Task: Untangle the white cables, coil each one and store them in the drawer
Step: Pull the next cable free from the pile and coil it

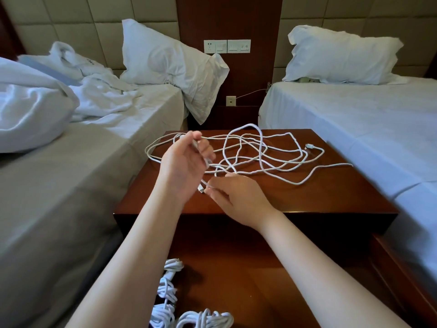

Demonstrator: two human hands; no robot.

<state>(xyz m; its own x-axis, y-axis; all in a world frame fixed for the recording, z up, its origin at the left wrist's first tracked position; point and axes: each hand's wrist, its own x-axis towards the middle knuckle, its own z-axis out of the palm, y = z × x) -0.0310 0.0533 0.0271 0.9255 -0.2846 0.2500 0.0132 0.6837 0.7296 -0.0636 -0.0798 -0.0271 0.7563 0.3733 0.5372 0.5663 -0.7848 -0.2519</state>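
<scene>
A loose tangle of white cables (pixel 250 152) spreads over the top of the dark wooden nightstand (pixel 307 197). My left hand (pixel 186 162) is raised palm up over its left part, fingers curled round a strand of cable. My right hand (pixel 238 197) pinches a cable just behind its plug end (pixel 201 188), near the front of the nightstand top. Another plug (pixel 309 146) lies at the right of the tangle. Several coiled white cables (pixel 189 311) lie in the open drawer (pixel 248 280) below my arms.
An unmade bed (pixel 71 162) with a pillow (pixel 170 65) stands on the left, a made bed (pixel 354 119) on the right. Wall sockets (pixel 227 46) sit on the wood panel behind the nightstand. A thin wire runs from a lower socket (pixel 230 101) toward the right bed.
</scene>
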